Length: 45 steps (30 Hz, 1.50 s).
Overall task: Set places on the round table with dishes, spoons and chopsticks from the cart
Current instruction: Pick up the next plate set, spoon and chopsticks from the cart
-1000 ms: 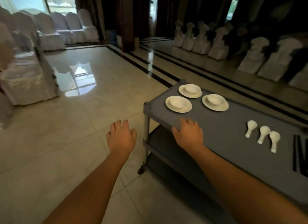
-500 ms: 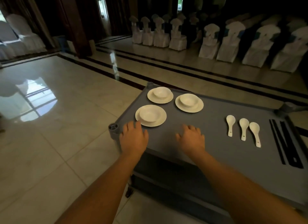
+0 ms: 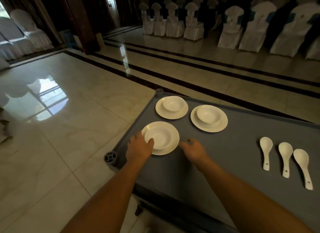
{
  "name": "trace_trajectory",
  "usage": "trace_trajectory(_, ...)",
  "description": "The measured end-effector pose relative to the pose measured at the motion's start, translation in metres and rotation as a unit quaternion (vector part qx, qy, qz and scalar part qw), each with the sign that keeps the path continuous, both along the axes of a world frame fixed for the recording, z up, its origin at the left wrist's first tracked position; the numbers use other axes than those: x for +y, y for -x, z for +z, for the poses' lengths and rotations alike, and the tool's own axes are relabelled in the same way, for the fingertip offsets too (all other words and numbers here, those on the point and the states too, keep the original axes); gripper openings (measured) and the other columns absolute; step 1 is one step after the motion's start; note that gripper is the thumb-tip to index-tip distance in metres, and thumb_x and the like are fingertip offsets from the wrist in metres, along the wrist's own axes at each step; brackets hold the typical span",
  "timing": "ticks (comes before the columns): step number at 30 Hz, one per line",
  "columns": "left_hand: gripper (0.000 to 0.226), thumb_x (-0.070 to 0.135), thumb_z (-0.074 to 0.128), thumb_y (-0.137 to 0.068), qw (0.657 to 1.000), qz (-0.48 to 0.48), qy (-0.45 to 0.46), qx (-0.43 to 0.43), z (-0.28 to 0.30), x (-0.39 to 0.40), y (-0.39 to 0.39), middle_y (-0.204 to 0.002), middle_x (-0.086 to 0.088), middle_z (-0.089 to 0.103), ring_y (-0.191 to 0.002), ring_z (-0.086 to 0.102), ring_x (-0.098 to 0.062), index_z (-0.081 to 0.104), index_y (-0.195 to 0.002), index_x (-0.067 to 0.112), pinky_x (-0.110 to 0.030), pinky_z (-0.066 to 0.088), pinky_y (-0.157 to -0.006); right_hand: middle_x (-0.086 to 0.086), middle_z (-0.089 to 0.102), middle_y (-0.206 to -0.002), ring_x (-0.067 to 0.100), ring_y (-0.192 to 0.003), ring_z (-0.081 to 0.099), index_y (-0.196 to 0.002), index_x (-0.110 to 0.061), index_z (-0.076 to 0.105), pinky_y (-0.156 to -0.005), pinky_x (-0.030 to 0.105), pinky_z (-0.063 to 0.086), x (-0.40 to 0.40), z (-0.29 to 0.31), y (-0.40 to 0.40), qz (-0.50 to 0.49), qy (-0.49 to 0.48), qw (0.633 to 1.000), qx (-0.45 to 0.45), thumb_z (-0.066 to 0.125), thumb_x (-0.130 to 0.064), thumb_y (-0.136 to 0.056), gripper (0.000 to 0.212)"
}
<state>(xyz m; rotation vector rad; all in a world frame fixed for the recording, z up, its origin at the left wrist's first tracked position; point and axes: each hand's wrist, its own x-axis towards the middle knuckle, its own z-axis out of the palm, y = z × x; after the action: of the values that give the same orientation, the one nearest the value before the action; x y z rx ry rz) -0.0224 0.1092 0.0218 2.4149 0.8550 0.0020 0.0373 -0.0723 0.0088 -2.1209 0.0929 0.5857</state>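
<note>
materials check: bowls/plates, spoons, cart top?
Plates and bowls, e.g. the nearest plate and bowl: glossy white glazed ceramic, likely porcelain, judging by rim highlights. Spoons: same white glazed look, thick-walled. Cart top: matte grey, probably moulded plastic, with no reflections.

The left hand (image 3: 139, 148) covers the near left rim of the nearest plate (image 3: 170, 147), so its grip there cannot be judged. The cart (image 3: 242, 146) runs off the right and bottom edges; its lower shelves are in shadow. The chairs (image 3: 174, 23) at the back are dim and partly cropped.
</note>
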Motion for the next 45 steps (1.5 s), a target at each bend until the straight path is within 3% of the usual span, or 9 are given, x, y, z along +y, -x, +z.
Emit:
trace_trajectory(6,0.090,0.050,0.060,-0.086,0.989,0.032,0.125,0.068,-0.018,0.031,-0.063,-0.160,-0.014,0.015,-0.145,0.018,-0.039,0.010,-0.155,0.019,-0.051,0.027,-0.112,0.014,0.037,-0.152,0.034,-0.128,0.048,-0.151,-0.009,0.029,-0.104,0.049,0.044,0.027,-0.014,-0.038,-0.070,-0.051,0.992,0.096,0.063,-0.044,-0.088,0.079)
trace_trajectory(8,0.091,0.047,0.062,-0.085,0.983,0.034,0.150,0.102,-0.023,0.043,-0.083,-0.160,-0.015,0.014,-0.144,0.019,-0.039,0.011,-0.155,0.018,-0.049,0.027,-0.112,0.014,0.044,-0.144,0.033,-0.114,0.054,-0.149,-0.009,0.032,-0.090,0.046,0.051,0.039,-0.017,-0.048,-0.099,-0.062,0.984,0.137,0.065,-0.045,-0.086,0.079)
trace_trajectory(11,0.083,0.041,0.068,-0.083,0.967,0.010,0.222,0.122,-0.032,0.062,-0.108,-0.153,-0.018,0.032,-0.133,0.041,-0.037,0.031,-0.150,0.011,-0.043,0.040,-0.107,0.013,0.049,-0.134,0.029,-0.099,0.052,-0.143,-0.010,0.041,-0.065,0.037,0.049,0.056,-0.020,-0.057,-0.125,-0.073,0.973,0.179,0.067,-0.041,-0.084,0.071)
trace_trajectory(13,0.071,0.036,0.073,-0.081,0.956,-0.039,0.263,0.123,-0.039,0.070,-0.115,-0.140,-0.018,0.050,-0.119,0.055,-0.034,0.047,-0.141,0.009,-0.047,0.047,-0.101,0.012,0.052,-0.131,0.029,-0.099,0.053,-0.141,-0.011,0.044,-0.064,0.036,0.049,0.063,-0.026,-0.060,-0.137,-0.072,0.972,0.177,0.067,-0.036,-0.084,0.067)
trace_trajectory(18,0.084,0.041,0.077,-0.075,0.949,-0.088,0.255,0.162,-0.043,0.074,-0.130,-0.142,-0.012,0.046,-0.123,0.051,-0.034,0.038,-0.144,0.014,-0.050,0.049,-0.096,0.004,0.055,-0.108,0.020,-0.083,0.055,-0.137,-0.012,0.047,-0.053,0.030,0.046,0.059,-0.030,-0.064,-0.156,-0.069,0.971,0.165,0.066,-0.030,-0.085,0.058)
trace_trajectory(23,0.081,0.044,0.075,-0.077,0.944,-0.105,0.242,0.200,-0.039,0.043,-0.135,-0.140,-0.012,0.047,-0.118,0.053,-0.035,0.037,-0.142,0.014,-0.051,0.054,-0.083,0.011,0.055,-0.127,0.024,-0.097,0.054,-0.138,-0.010,0.047,-0.075,0.037,0.048,0.030,-0.035,-0.059,-0.175,-0.059,0.973,0.138,0.066,-0.029,-0.086,0.059)
trace_trajectory(27,0.082,0.043,0.075,-0.078,0.939,-0.112,0.249,0.211,-0.035,-0.006,-0.133,-0.139,-0.012,0.047,-0.115,0.054,-0.035,0.035,-0.143,0.013,-0.045,0.053,-0.070,0.011,0.057,-0.126,0.026,-0.102,0.057,-0.135,-0.010,0.051,-0.079,0.038,0.050,-0.016,-0.035,-0.051,-0.179,-0.051,0.975,0.121,0.067,-0.031,-0.085,0.057)
trace_trajectory(33,0.083,0.043,0.074,-0.079,0.929,-0.131,0.272,0.214,-0.037,-0.101,-0.123,-0.142,-0.012,0.045,-0.120,0.053,-0.034,0.033,-0.145,0.015,-0.049,0.055,-0.080,0.012,0.057,-0.131,0.030,-0.112,0.058,-0.137,-0.011,0.051,-0.092,0.042,0.052,-0.111,-0.028,-0.034,-0.202,-0.042,0.972,0.112,0.067,-0.037,-0.084,0.061)
trace_trajectory(45,0.084,0.048,0.071,-0.080,0.929,-0.153,0.260,0.213,-0.048,-0.203,-0.122,-0.142,-0.011,0.043,-0.119,0.052,-0.034,0.029,-0.145,0.017,-0.048,0.054,-0.079,0.009,0.058,-0.127,0.026,-0.109,0.058,-0.134,-0.011,0.051,-0.087,0.036,0.053,-0.217,-0.034,-0.024,-0.191,-0.013,0.978,0.088,0.063,-0.044,-0.086,0.059)
